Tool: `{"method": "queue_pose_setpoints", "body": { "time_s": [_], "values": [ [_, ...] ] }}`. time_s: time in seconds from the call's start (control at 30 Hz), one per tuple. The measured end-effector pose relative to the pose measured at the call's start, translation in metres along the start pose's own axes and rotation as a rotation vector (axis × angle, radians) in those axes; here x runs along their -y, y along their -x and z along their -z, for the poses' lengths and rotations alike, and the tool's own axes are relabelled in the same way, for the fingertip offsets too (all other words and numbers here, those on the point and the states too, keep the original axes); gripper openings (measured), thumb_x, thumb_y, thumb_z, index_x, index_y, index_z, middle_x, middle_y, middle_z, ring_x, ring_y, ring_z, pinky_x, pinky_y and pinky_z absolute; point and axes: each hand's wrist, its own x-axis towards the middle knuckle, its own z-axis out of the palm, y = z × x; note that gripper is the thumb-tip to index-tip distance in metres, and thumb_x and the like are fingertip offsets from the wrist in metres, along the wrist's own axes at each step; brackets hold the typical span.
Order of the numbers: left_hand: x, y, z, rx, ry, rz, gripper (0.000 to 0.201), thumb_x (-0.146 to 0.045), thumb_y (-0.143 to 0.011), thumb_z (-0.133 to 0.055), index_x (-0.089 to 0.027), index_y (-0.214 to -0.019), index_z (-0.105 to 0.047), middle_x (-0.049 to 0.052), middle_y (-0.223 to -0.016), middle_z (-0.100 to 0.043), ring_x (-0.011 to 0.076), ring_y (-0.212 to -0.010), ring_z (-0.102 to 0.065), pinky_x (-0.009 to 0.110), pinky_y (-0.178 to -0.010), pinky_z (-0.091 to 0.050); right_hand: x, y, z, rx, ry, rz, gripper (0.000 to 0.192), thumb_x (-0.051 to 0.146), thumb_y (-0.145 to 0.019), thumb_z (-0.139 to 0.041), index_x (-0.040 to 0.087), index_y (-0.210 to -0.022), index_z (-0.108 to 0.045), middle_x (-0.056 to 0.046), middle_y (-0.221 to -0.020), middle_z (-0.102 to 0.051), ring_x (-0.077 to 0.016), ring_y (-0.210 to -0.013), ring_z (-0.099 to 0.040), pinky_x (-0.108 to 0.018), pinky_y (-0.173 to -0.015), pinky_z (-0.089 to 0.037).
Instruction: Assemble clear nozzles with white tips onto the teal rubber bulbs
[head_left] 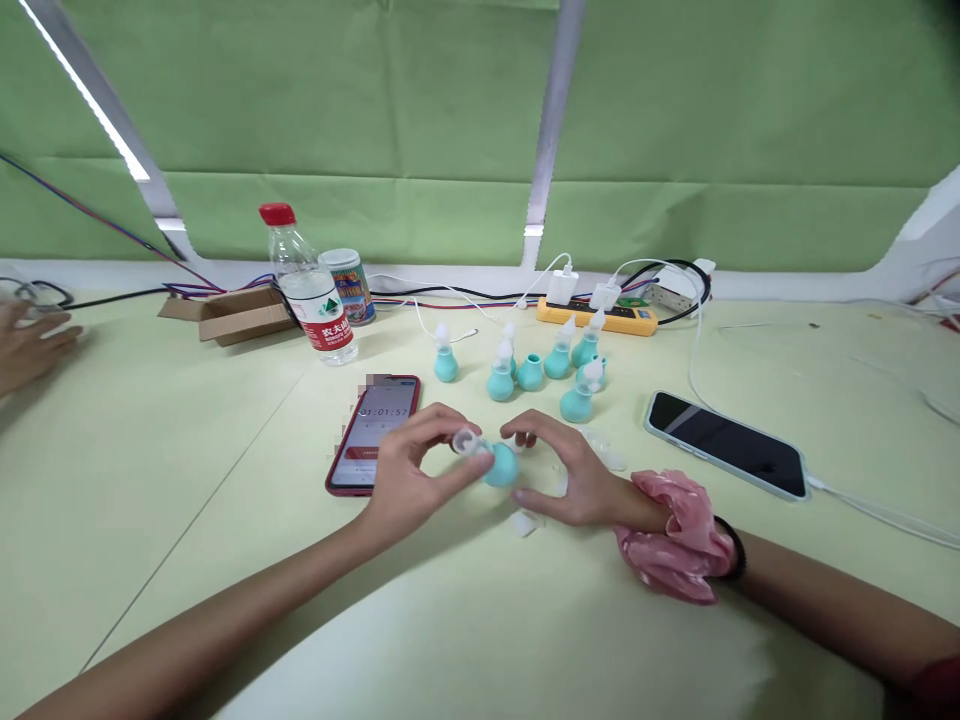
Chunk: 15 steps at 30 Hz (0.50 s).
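Observation:
In front of me my left hand [415,460] pinches a teal bulb nasal aspirator [501,465] between thumb and fingers. The aspirator is tipped sideways, its clear nozzle end pointing left. Just to its right, my right hand [564,468] has thumb and fingers spread apart, with nothing gripped between them. A pink scrunchie [679,540] is round the right wrist. Loose clear plastic pieces [525,522] lie below and beside the right hand. Behind the hands stand several more teal bulbs, most with clear tips, such as this aspirator [577,402]; one bulb [530,372] has an open top.
A red-cased phone [375,430] showing a timer lies left, a dark-screened phone [726,443] right. Behind are a water bottle [311,290], a can [349,285], a cardboard box [244,315] and a yellow power strip [622,318] with cables. Another person's hand [34,345] is at far left.

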Motion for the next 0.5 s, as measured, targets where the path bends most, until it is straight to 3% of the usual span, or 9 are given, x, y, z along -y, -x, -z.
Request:
{"method": "queue_pose_setpoints", "body": {
  "time_s": [0.1, 0.23, 0.37, 0.5],
  "values": [
    [0.009, -0.002, 0.001, -0.074, -0.005, 0.075, 0.011, -0.023, -0.071, -0.060, -0.015, -0.078, -0.060, 0.006, -0.082, -0.058, 0.0164, -0.078, -0.054, 0.027, -0.068, -0.046, -0.010, -0.002, 0.003, -0.014, 0.088, -0.090, 0.035, 0.031, -0.073, -0.055, 0.020, -0.104, -0.045, -0.007, -0.098, -0.050, -0.0171, -0.083, -0.049, -0.031, -0.070, -0.043],
    [0.020, 0.000, -0.002, -0.005, -0.070, 0.155, 0.016, -0.027, -0.076, -0.055, -0.015, -0.085, -0.060, 0.007, -0.092, -0.059, 0.0175, -0.086, -0.054, 0.029, -0.076, -0.045, -0.024, -0.003, -0.001, 0.053, 0.294, -0.251, 0.028, 0.032, -0.078, -0.048, 0.019, -0.103, -0.049, -0.008, -0.100, -0.050, -0.0198, -0.090, -0.049, -0.034, -0.075, -0.042],
    [0.030, 0.002, -0.006, 0.053, -0.097, 0.193, 0.027, -0.031, -0.080, -0.048, -0.016, -0.102, -0.053, 0.007, -0.101, -0.056, 0.0182, -0.097, -0.051, 0.032, -0.083, -0.043, -0.029, -0.002, -0.007, 0.144, 0.410, -0.274, 0.022, 0.028, -0.078, -0.047, 0.017, -0.095, -0.056, -0.008, -0.090, -0.054, -0.0207, -0.087, -0.052, -0.035, -0.073, -0.042],
    [0.036, 0.004, -0.009, 0.106, -0.153, 0.204, 0.026, -0.030, -0.083, -0.043, -0.015, -0.103, -0.048, 0.007, -0.098, -0.055, 0.0181, -0.092, -0.052, 0.033, -0.079, -0.043, -0.025, -0.003, -0.008, 0.084, 0.330, -0.239, 0.014, 0.017, -0.072, -0.050, 0.016, -0.083, -0.058, -0.005, -0.080, -0.056, -0.0171, -0.076, -0.053, -0.030, -0.066, -0.043]
  ]
}}
